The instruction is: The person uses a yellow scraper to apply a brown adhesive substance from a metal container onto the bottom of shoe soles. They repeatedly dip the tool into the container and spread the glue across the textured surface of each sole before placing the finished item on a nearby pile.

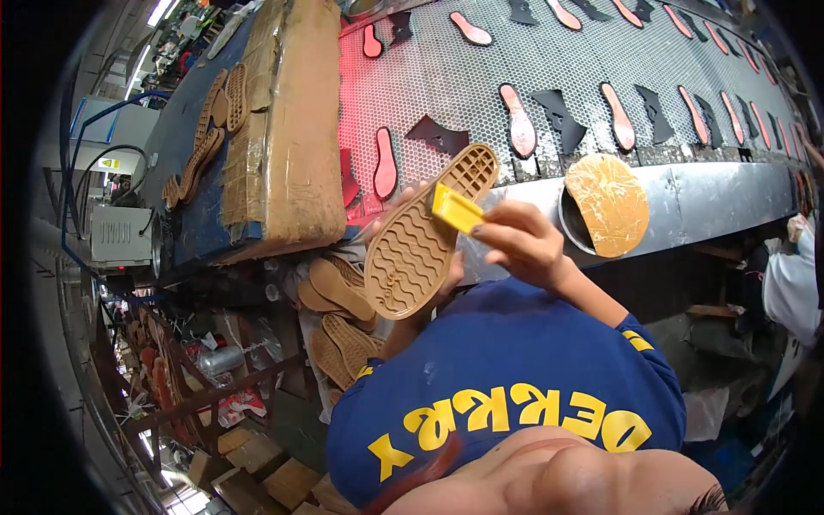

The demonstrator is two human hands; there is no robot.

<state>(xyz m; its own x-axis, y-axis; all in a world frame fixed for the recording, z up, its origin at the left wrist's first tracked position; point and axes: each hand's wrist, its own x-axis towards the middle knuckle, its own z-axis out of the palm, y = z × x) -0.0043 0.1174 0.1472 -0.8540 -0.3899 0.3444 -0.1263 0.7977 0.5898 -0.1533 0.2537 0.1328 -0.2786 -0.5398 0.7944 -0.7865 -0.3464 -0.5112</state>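
Observation:
A brown rubber shoe sole (412,253) is tilted in front of my chest, its wavy, gridded tread facing up. My left hand (403,197) grips it from behind, fingers showing along its left edge and partly hidden. Pinched in my right hand (528,245) is a flat yellow brush (457,209), its dark edge at the sole's narrow middle. Whether that edge touches the tread or the sole's rim, I cannot tell. To the right of this hand stands a round metal pot (577,230), partly covered by a yellowish, stained board (608,206).
Beyond my hands, a perforated metal conveyor (403,77) carries rows of pink insoles (518,120) and black shoe pieces (560,120). A taped cardboard-covered ledge (300,129) rises at left, with brown soles (206,129) past it. More soles (343,287) lie by my left side. Another person's white sleeve (790,287) shows far right.

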